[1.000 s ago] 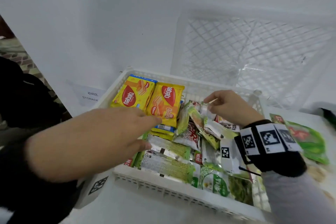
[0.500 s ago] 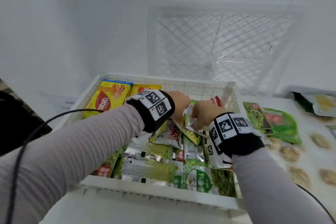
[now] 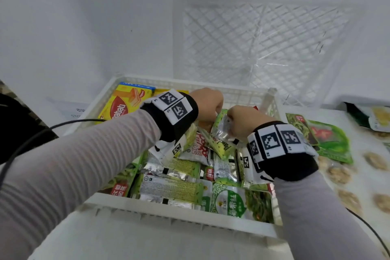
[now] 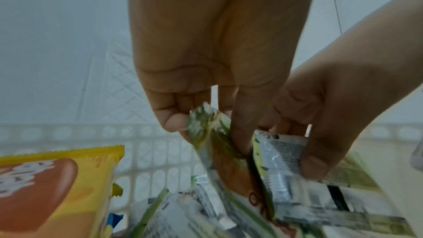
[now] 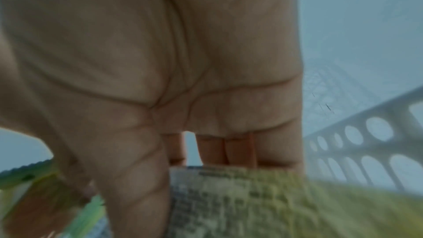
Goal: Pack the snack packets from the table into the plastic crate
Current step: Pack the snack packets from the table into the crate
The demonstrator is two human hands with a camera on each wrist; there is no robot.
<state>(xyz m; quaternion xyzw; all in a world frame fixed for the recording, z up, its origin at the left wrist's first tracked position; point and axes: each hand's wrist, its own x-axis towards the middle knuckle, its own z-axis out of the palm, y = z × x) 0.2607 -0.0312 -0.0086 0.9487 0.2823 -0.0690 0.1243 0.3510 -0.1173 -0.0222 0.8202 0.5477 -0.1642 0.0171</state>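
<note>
both hands have come together over the far half of the crate (image 3: pixel 181 215) since a second ago, when the left one hung blurred at its near left corner. now the left hand (image 3: pixel 207 103) and right hand (image 3: pixel 242 119) sit side by side near the far wall. in the left wrist view the left grip is clamped on the top edge of a green packet (image 4: pixel 207 133), thumb and fingers pinching it so it stands on edge. the right grip is clamped on a silver-backed packet (image 4: pixel 278 156) just beside it, thumb on one face and fingers behind. i judge they are held upright so they can slot into the narrow gap left among the packets lying flat below. a yellow wafer pack (image 3: pixel 124 103) leans at the crate's far left corner. most packets are already in the crate, which looks nearly full. on the desk right of the crate lies a large green packet (image 3: pixel 329 139), not yet packed, with another at the frame edge beyond it.
</note>
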